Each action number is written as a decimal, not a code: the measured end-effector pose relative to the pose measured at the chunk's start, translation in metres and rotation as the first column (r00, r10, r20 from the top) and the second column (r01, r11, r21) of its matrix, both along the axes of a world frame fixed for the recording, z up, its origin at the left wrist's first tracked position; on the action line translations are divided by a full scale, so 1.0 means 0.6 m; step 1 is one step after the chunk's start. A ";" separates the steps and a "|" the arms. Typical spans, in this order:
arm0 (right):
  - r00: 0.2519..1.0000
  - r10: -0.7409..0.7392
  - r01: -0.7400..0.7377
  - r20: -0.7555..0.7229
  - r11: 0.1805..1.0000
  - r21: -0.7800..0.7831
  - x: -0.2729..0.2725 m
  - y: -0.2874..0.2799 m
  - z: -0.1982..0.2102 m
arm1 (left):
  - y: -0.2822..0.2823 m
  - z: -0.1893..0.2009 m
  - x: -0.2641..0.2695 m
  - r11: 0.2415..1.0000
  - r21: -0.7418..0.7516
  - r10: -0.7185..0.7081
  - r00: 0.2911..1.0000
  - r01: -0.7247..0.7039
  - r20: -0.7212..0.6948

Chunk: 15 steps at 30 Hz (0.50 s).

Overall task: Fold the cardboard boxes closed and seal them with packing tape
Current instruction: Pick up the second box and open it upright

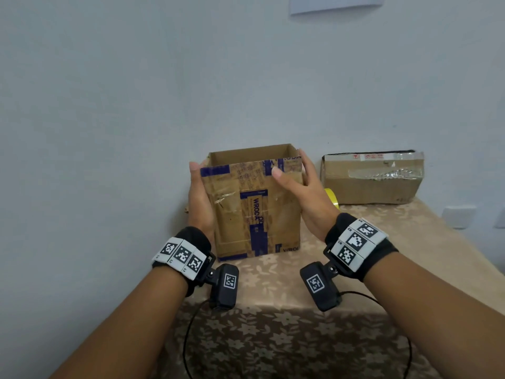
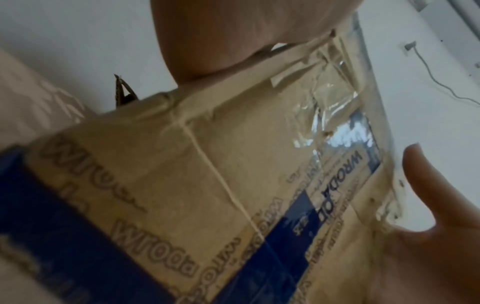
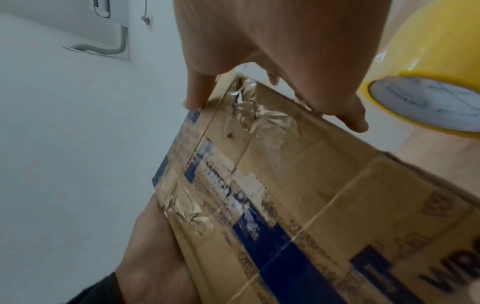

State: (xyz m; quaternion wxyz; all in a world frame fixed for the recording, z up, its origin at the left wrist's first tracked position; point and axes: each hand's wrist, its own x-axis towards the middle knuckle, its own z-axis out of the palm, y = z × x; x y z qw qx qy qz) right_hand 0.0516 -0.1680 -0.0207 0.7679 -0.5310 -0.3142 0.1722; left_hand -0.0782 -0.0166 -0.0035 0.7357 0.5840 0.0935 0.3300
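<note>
An open box [image 1: 257,203] stands upright on the worktop [image 1: 382,236], near the wall, with its top open and no flaps folded over yet. The left hand [image 1: 200,203] lies flat along the box's left wall, fingers straight and reaching up to the rim. The right hand [image 1: 303,187] presses the right wall with straight fingers, its thumb resting across the printed front face near the top; neither hand curls round anything. To the right of the open box lies a second box [image 1: 373,177], on its side and already taped. A yellow tape roll [image 1: 332,199] sits just behind the right hand, between the two boxes.

The open box looks light and probably empty, worn, with old crumpled tape [image 3: 255,117] peeling on its front. Its thin walls will likely bow under a hard squeeze, so hold it low by the corners, and bend the flaps along their creases. The glossy old tape may be slippery; bare cardboard gives better grip.
</note>
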 end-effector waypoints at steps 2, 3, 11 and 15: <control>0.999 -0.030 0.031 -0.033 0.999 0.028 -0.004 -0.004 0.007 | 0.002 -0.005 0.005 0.999 -0.007 0.049 0.999 -0.049 0.022; 0.998 -0.048 0.049 -0.040 0.998 0.033 -0.006 -0.006 0.011 | 0.002 -0.005 0.006 0.996 -0.012 0.084 0.996 -0.083 0.037; 0.993 -0.105 0.108 -0.046 0.992 0.068 -0.008 -0.014 0.025 | 0.007 -0.004 0.008 0.972 0.107 0.187 0.965 -0.209 0.184; 0.986 -0.150 0.157 -0.066 0.980 0.120 -0.008 -0.008 0.022 | 0.013 -0.006 0.016 0.970 0.127 0.177 0.960 -0.207 0.219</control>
